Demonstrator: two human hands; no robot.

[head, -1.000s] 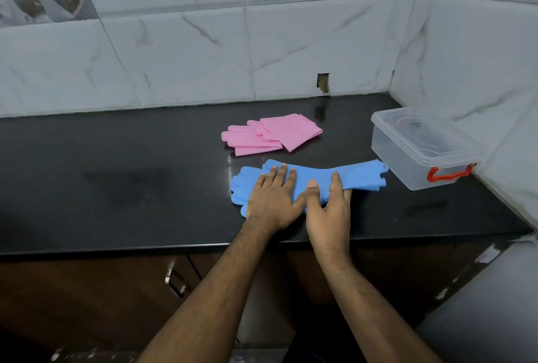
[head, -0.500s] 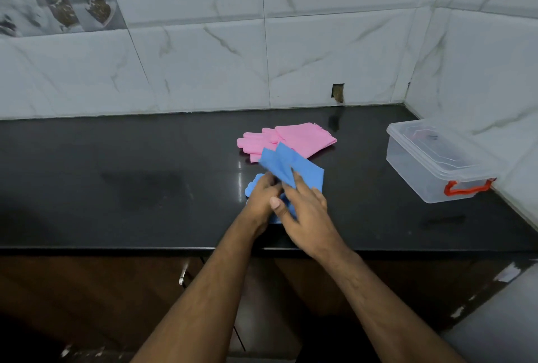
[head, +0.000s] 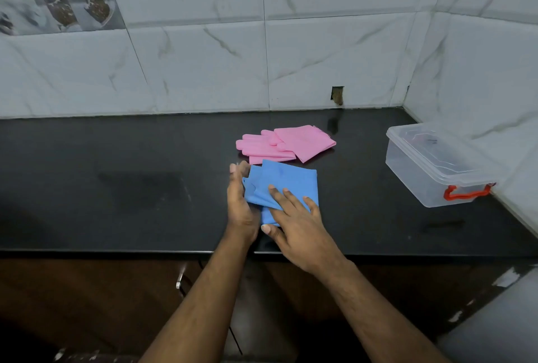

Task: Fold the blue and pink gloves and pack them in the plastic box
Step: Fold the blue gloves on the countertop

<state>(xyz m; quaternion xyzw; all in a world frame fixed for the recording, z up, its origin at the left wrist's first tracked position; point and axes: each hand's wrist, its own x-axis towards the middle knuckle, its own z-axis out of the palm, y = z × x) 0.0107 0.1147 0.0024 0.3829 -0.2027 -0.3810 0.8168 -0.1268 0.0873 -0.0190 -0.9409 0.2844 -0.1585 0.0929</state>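
Note:
The blue gloves [head: 286,180] lie folded over on the black counter [head: 116,188], close to its front edge. My right hand [head: 297,217] rests flat on their near right part with fingers spread. My left hand [head: 240,196] stands on edge against the fold's left side, fingers straight. Just behind them the pink gloves [head: 286,142] lie folded, fingers pointing left. The clear plastic box [head: 436,164] with a red latch sits at the right with its lid on.
Marble-look tiled walls close the counter at the back and right, meeting in a corner behind the box. A small hole [head: 337,95] shows in the back wall. A cabinet door with a metal handle [head: 180,276] lies below the counter edge.
The blue gloves lay stretched out lengthwise under both palms; their right half has been folded over to the left. My left hand has turned from flat onto its edge.

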